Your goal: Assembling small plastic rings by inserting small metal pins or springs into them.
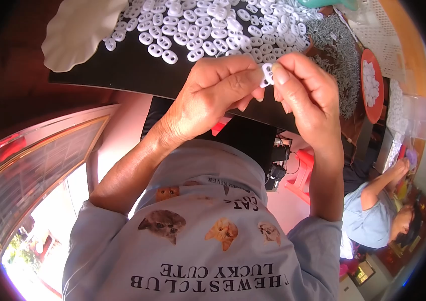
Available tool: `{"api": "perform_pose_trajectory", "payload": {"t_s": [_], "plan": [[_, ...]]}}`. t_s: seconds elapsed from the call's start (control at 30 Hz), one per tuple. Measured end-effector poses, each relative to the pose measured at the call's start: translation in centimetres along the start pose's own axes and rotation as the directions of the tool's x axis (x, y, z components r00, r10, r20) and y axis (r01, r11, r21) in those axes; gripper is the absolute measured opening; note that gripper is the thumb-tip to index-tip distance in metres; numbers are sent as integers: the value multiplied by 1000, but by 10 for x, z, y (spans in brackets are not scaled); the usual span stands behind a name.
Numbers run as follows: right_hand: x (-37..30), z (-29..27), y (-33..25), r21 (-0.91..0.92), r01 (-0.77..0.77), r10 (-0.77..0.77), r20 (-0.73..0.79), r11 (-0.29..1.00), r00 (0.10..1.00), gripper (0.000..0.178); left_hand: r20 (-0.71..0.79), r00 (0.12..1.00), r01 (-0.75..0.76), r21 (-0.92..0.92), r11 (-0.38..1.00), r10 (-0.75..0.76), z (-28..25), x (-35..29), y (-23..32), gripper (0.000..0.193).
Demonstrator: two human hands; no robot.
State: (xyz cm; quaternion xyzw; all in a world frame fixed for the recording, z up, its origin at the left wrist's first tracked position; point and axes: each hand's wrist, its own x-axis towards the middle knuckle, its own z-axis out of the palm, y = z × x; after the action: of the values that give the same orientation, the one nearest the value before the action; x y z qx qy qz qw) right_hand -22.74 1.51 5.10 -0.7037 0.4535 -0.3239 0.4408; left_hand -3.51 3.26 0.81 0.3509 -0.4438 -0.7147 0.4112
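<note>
Between my two hands, just above the near edge of a dark table (102, 79), is a small white oval plastic piece with two holes (267, 74). My left hand (223, 85) pinches it from the left with thumb and fingers. From the right, my right hand (307, 88) closes on the same piece, its thumb pressed on the front. The fingertips hide part of it. Many like pieces lie loose in a spread pile (193, 35) just beyond my hands. A heap of small grey metal screws or pins (341, 55) lies beside my right hand.
A cream wavy-edged tray (80, 32) sits at the far left of the table. On the right stands an orange-red dish (379, 103) of white pieces. Another person (373, 213) works at the right. A red plastic stool (300, 175) stands below.
</note>
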Motion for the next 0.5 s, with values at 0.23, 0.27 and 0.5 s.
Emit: {"api": "perform_pose_trajectory", "payload": {"t_s": [0.23,0.27,0.5], "plan": [[6,-4,1,-299,312,-315,40,902,948,17,-59,998,2,-2,1000,-2,6,-1,2,29],[5,-5,-4,-340,269,-263,66,901,963,21,-62,998,9,-2,1000,-9,5,-1,3,27],[6,-8,-2,-491,330,-317,112,806,942,33,-80,997,5,-48,999,-9,7,2,1,23]]}}
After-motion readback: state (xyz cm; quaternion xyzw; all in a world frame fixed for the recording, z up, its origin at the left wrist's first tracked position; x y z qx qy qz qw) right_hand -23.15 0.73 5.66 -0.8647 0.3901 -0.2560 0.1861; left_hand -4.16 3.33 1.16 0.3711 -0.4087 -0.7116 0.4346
